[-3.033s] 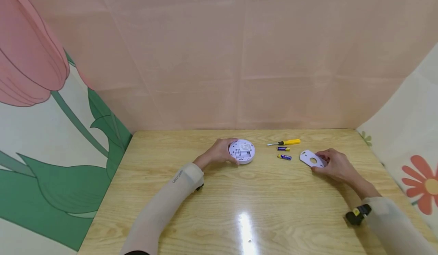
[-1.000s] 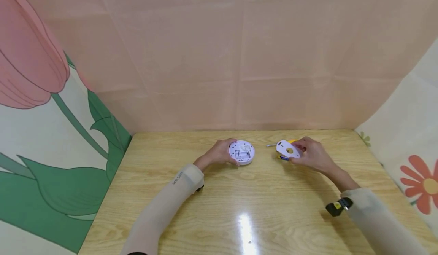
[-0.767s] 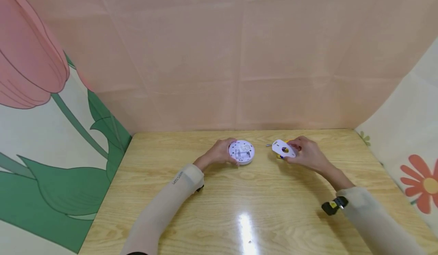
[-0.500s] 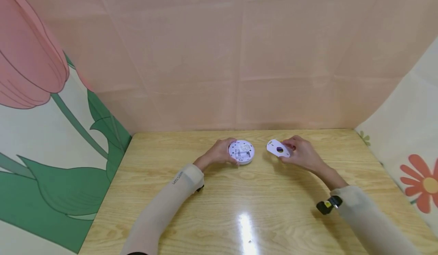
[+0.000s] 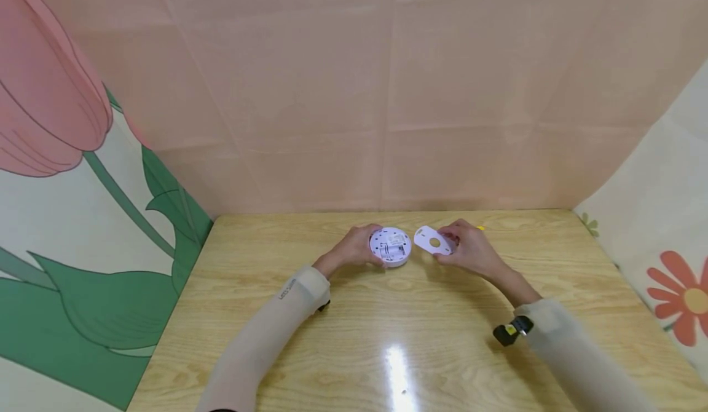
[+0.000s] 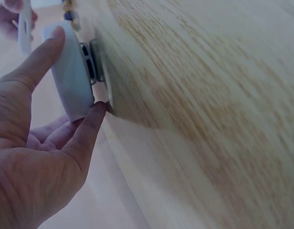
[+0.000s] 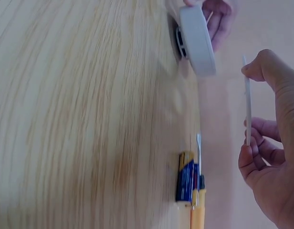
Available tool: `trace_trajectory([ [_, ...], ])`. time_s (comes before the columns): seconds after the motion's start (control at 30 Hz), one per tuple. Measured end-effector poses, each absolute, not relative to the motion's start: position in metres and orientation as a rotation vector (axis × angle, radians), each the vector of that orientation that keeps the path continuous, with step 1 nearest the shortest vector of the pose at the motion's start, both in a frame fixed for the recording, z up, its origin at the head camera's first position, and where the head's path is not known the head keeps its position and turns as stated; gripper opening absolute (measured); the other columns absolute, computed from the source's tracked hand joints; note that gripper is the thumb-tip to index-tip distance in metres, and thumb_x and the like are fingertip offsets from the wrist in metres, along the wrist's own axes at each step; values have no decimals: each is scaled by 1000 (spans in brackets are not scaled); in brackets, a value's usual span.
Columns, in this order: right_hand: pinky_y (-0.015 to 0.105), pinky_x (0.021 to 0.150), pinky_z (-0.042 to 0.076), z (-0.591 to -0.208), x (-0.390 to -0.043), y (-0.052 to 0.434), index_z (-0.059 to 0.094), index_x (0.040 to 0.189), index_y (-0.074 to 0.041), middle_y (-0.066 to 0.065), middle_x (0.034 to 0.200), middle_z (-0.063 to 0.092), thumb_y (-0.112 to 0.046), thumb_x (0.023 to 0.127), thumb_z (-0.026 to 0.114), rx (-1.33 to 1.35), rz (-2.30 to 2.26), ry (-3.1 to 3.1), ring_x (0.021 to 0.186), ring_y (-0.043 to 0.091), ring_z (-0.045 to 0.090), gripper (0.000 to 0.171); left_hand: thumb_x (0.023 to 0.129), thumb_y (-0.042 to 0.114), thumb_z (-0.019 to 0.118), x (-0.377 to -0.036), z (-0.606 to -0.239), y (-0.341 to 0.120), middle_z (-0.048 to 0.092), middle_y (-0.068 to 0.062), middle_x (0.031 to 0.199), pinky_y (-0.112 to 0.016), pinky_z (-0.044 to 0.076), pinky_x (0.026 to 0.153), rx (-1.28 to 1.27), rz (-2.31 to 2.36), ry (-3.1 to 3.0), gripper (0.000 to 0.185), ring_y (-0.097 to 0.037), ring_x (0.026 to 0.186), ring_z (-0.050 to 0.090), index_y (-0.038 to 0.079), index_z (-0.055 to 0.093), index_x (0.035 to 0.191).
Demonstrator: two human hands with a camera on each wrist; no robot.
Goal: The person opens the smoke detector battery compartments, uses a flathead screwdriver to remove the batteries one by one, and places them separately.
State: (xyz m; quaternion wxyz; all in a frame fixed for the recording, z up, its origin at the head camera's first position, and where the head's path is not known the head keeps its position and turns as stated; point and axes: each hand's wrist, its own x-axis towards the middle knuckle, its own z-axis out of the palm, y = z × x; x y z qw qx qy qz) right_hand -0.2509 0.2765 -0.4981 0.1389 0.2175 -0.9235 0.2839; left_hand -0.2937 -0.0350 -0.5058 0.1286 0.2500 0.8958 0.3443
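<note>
My left hand [image 5: 354, 245] grips the rim of a round white smoke detector [image 5: 390, 247], its back with a battery compartment facing up. In the left wrist view the vented side of the detector [image 6: 70, 76] faces the tabletop; I cannot tell whether it touches. Just to the right, my right hand [image 5: 470, 249] pinches a thin white mounting plate [image 5: 424, 238] with a central hole, held tilted above the table. Edge-on in the right wrist view, the plate [image 7: 248, 100] sits between thumb and fingers, apart from the detector.
On the table [image 5: 343, 338], a battery [image 7: 186, 179] and a yellow screwdriver [image 7: 198, 210] lie side by side, seen in the right wrist view. From the head, the right hand and plate hide most of them. A pink backdrop [image 5: 310, 123] rises behind the table.
My right hand has carried the mounting plate leftward, over the batteries and screwdriver, close to the detector. My left hand and the detector have stayed in place.
</note>
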Motion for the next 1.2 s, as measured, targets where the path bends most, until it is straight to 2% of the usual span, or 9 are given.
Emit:
trace_trajectory([
  [0.6,28,70,50,-498,-255,235,76,115,8,16,100,68,-24,71,97,565,876,-2739,85,25,62,58,68,28,103,-294,-506,-33,63,-15,147,-39,46,117,719,974,2632,102,-28,132,61,3,51,153],
  [1.0,34,75,54,-502,-257,216,76,119,6,17,105,69,-33,73,97,532,893,-2812,90,26,63,65,69,30,102,-294,-506,-32,64,-16,145,-39,48,115,719,952,2645,102,-28,130,62,3,51,152],
  [1.2,33,73,54,-505,-260,207,76,119,6,16,103,68,-35,73,97,522,898,-2821,89,26,62,65,70,31,102,-294,-508,-32,64,-16,144,-40,48,114,718,946,2650,102,-28,130,62,3,50,153],
])
